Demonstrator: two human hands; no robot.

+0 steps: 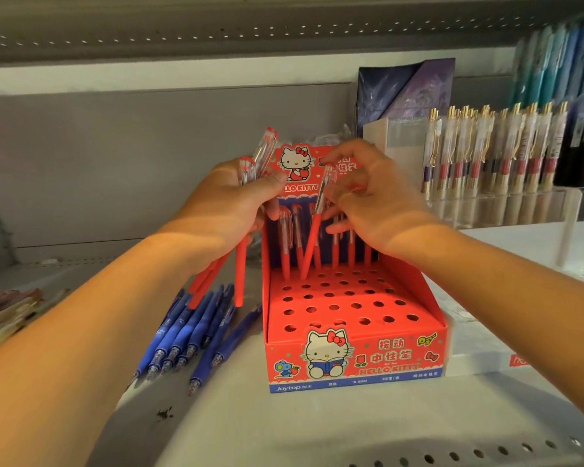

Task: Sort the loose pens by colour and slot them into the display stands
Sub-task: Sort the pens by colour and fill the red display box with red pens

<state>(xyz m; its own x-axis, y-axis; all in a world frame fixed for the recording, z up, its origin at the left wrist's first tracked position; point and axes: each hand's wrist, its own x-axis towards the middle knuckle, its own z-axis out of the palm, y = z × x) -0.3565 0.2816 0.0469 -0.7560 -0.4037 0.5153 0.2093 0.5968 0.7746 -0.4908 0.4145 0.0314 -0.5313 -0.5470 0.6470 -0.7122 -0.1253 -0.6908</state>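
Observation:
A red cardboard display stand with rows of round holes stands on the shelf in the middle. Several red pens stand upright in its back row. My right hand pinches one red pen that leans with its tip at a back-row hole. My left hand grips a bunch of red pens to the left of the stand, tips pointing down. Several loose blue pens lie on the shelf below my left hand.
A clear acrylic rack of gold-clipped pens stands at the back right. A white box sits right of the stand. Packaged items lie at the far left. The shelf's perforated front edge runs along the bottom.

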